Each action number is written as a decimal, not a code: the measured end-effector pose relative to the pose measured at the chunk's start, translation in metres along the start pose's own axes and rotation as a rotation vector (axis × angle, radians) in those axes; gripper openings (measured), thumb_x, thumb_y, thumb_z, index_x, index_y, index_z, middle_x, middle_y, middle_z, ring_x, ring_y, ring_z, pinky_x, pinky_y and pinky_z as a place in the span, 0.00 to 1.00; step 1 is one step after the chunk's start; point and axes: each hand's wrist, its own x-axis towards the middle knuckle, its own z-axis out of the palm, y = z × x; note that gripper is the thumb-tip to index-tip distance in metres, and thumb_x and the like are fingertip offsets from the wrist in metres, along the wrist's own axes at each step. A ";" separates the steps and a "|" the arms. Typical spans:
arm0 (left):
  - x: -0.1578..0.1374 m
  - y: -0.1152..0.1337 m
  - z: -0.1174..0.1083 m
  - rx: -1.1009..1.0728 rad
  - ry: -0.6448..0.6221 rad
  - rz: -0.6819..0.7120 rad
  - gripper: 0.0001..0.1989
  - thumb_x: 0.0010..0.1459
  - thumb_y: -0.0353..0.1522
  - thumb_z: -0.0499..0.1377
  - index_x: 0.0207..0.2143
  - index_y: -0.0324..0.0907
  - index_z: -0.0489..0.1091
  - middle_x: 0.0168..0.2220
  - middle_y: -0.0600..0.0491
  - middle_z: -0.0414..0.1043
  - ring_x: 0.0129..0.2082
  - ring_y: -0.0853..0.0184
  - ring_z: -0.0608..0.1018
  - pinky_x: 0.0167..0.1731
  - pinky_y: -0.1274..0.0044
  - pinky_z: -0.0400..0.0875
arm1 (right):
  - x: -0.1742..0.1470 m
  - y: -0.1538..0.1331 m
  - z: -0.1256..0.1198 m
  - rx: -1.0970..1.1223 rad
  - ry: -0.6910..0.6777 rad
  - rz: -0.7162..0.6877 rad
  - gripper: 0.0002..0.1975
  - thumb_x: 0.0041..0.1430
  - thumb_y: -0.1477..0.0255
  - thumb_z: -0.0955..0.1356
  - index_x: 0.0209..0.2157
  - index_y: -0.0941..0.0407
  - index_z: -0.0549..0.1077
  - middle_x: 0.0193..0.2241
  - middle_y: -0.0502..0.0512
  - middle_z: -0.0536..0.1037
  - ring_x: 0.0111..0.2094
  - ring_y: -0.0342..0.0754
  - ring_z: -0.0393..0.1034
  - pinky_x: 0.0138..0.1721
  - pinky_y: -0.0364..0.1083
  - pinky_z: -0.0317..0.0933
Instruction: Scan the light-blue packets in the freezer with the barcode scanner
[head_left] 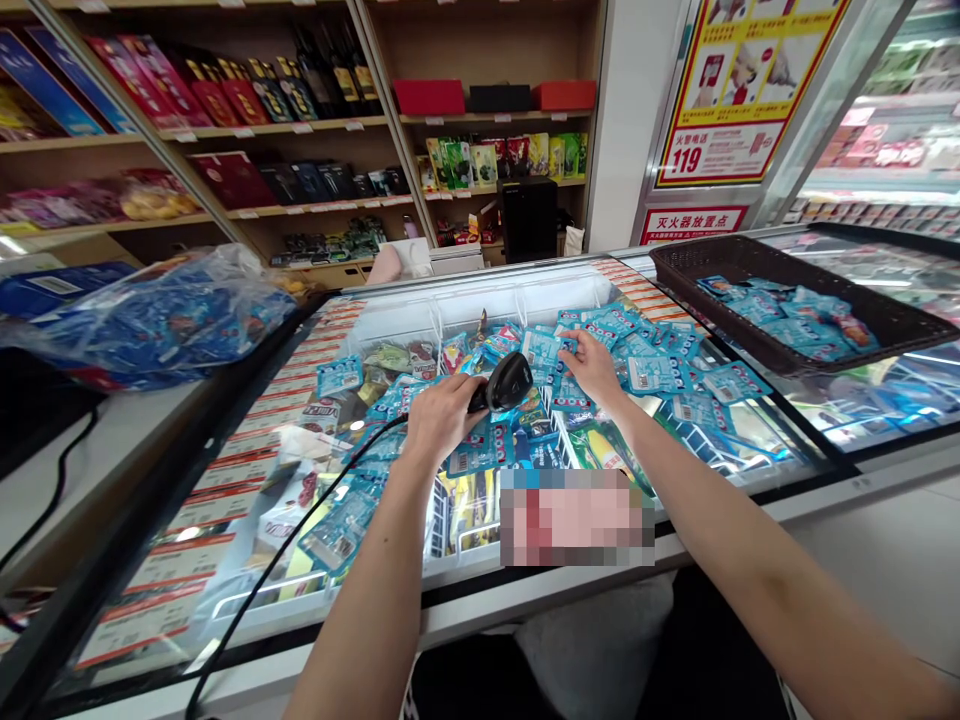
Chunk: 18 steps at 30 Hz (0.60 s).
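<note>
My left hand [444, 415] is wrapped round the handle of a black barcode scanner [510, 380], its head pointing right above the freezer's glass top. A black cord [300, 525] runs from it down to the lower left. Just right of the scanner, my right hand [591, 368] pinches the edge of a blue snack packet [541, 348] whose printed back shows. Many similar blue packets [660, 375] lie scattered in overlapping heaps on the glass around both hands. One more packet [339, 377] lies apart on the left.
A dark brown plastic basket [757, 255] holding several blue packets sits on the glass at the right. On the left, a clear plastic bag [172, 320] full of blue packets rests on a counter. Shelves [315, 130] with boxes and bottles stand behind the chest freezer.
</note>
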 end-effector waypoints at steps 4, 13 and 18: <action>0.000 0.001 0.001 -0.001 0.002 0.003 0.18 0.56 0.39 0.55 0.49 0.46 0.66 0.41 0.50 0.73 0.41 0.61 0.75 0.34 0.74 0.64 | -0.002 -0.003 0.000 -0.013 0.002 -0.012 0.20 0.57 0.61 0.62 0.50 0.51 0.67 0.23 0.49 0.65 0.24 0.47 0.66 0.29 0.49 0.68; -0.007 -0.015 -0.010 0.025 0.042 -0.167 0.17 0.56 0.40 0.55 0.48 0.47 0.66 0.42 0.51 0.73 0.42 0.60 0.74 0.31 0.74 0.63 | -0.009 -0.012 -0.017 -0.328 0.207 -0.140 0.19 0.62 0.69 0.57 0.53 0.54 0.65 0.42 0.59 0.73 0.41 0.53 0.67 0.47 0.54 0.61; -0.012 -0.022 -0.010 0.069 0.079 -0.331 0.17 0.56 0.42 0.54 0.46 0.46 0.68 0.40 0.50 0.74 0.41 0.59 0.75 0.30 0.74 0.62 | -0.013 -0.017 -0.026 -0.559 0.298 -0.200 0.17 0.61 0.71 0.60 0.49 0.57 0.70 0.56 0.64 0.62 0.56 0.60 0.53 0.55 0.61 0.49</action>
